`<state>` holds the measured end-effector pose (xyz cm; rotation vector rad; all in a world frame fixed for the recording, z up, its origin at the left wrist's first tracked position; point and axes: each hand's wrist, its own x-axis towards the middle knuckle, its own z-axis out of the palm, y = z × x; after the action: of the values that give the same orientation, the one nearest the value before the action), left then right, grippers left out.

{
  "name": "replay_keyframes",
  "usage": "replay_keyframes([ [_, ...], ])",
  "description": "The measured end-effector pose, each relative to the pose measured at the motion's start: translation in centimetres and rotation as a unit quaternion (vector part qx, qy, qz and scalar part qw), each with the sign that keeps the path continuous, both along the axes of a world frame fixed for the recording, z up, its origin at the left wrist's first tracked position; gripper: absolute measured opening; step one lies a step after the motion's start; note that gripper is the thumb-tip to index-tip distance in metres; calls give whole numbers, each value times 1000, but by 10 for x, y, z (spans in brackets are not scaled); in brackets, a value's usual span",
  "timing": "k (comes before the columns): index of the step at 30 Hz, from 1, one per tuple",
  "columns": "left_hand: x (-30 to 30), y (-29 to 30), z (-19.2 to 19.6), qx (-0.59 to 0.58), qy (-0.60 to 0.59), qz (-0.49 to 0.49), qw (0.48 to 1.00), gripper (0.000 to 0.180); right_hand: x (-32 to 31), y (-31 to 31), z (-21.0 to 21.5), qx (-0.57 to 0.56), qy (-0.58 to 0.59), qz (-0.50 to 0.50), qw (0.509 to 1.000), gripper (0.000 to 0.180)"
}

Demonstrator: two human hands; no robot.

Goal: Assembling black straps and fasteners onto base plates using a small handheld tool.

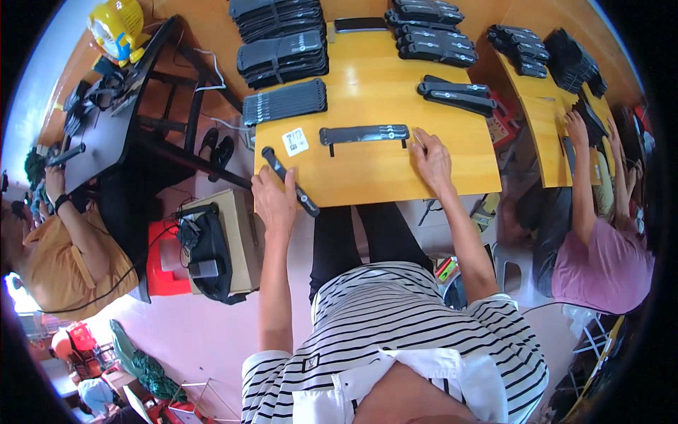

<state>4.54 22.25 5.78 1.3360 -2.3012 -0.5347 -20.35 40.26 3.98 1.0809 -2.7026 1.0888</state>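
Observation:
My left hand [274,200] grips a long black rod-shaped tool [289,181] lying slantwise over the near left edge of the yellow wooden table [374,180]. My right hand [431,161] rests flat on the table, fingertips touching the right end of a flat black strap-like piece [364,133] laid out crosswise. A small white printed card [295,141] lies just left of that piece.
Stacks of the same black pieces [282,49] fill the far side of the table; two lie loose [458,95] at right. A cardboard box with black items [219,244] stands at my left. Other persons work at a dark table [106,134] left and a second yellow table [544,134] right.

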Motion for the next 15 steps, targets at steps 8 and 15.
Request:
replay_keyframes([
  [8,13,13,-40,44,-29,129,990,45,82,15,7,-18,-61,127,990,18],
  [15,13,39,-19,439,450,78,773,13,130,10,16,-129,-279,217,927,22],
])
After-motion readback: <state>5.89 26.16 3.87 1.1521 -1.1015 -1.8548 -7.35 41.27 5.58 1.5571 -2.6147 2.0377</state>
